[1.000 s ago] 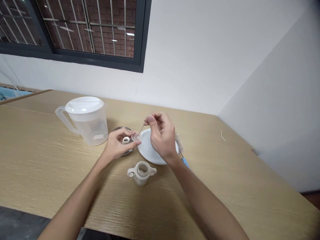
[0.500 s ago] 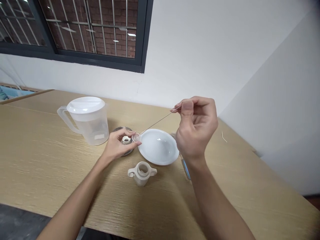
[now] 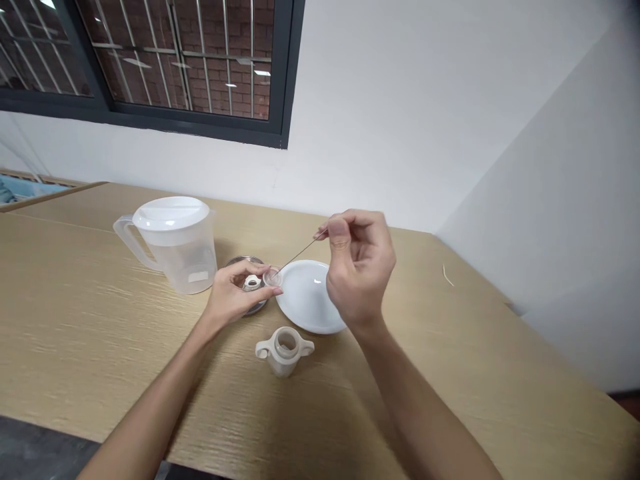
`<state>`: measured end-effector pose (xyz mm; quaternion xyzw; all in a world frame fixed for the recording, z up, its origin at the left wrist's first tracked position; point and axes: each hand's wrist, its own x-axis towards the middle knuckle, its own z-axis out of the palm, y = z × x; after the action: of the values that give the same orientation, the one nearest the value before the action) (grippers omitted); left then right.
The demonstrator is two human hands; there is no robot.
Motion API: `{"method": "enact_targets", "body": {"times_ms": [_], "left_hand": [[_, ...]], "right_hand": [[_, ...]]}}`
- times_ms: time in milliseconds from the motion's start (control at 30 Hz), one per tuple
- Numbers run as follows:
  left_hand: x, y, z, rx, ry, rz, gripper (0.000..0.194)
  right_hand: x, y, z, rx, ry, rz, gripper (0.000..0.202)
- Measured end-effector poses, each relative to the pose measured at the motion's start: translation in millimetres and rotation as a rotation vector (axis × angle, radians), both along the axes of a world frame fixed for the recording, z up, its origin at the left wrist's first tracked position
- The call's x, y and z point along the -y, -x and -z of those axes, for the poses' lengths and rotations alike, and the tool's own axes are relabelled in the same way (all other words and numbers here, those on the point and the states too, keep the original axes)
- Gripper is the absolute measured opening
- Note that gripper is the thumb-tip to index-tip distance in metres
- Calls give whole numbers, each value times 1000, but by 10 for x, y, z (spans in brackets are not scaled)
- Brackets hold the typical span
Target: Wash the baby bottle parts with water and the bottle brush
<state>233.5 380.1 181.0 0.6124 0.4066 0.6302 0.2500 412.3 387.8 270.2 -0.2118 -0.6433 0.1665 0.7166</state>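
Observation:
My left hand (image 3: 233,290) pinches a small clear cup-shaped piece (image 3: 273,277) between thumb and fingertips, its round opening facing up towards me. In my right hand (image 3: 360,267) is the end of a thin wire-like rod (image 3: 303,250), gripped between thumb and fingers. The rod slants down to the left, and its lower end reaches into the clear piece; whether a brush is on that tip I cannot tell. Just in front of both hands a two-handled baby bottle (image 3: 283,357) stands upright without a lid. Behind my right hand lies a white oval plate (image 3: 303,307), partly covered.
A lidded clear plastic pitcher (image 3: 183,247) stands at the back left. Beside my left hand is a round metal dish (image 3: 246,260) with a white ring-shaped part (image 3: 252,283) in it. A thin pale strip (image 3: 448,275) lies on the table (image 3: 500,373) at right.
My right hand has moved left and slightly down, sliding the rod further into the clear piece. My left hand has hardly moved.

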Motion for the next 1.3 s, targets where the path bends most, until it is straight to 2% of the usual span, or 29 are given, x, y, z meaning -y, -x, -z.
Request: {"method": "enact_targets", "body": {"times_ms": [300, 600, 833, 1000, 1133, 1300], "left_hand": [[-43, 9, 25, 64, 11, 19, 34], [-132, 4, 78, 112, 80, 6, 41], [-88, 0, 18, 221, 107, 2, 40], [-73, -9, 32, 210, 110, 41, 37], [-62, -24, 44, 156, 68, 77, 32], [-54, -1, 65, 80, 38, 90, 32]], "right_hand": [[-54, 267, 403, 213, 165, -106, 10], [-216, 227, 393, 325, 238, -131, 11], [-220, 257, 487, 419, 311, -180, 14], [-188, 227, 430, 376, 307, -170, 12], [-154, 144, 302, 233, 243, -170, 13], [-59, 47, 119, 138, 138, -107, 12]]}}
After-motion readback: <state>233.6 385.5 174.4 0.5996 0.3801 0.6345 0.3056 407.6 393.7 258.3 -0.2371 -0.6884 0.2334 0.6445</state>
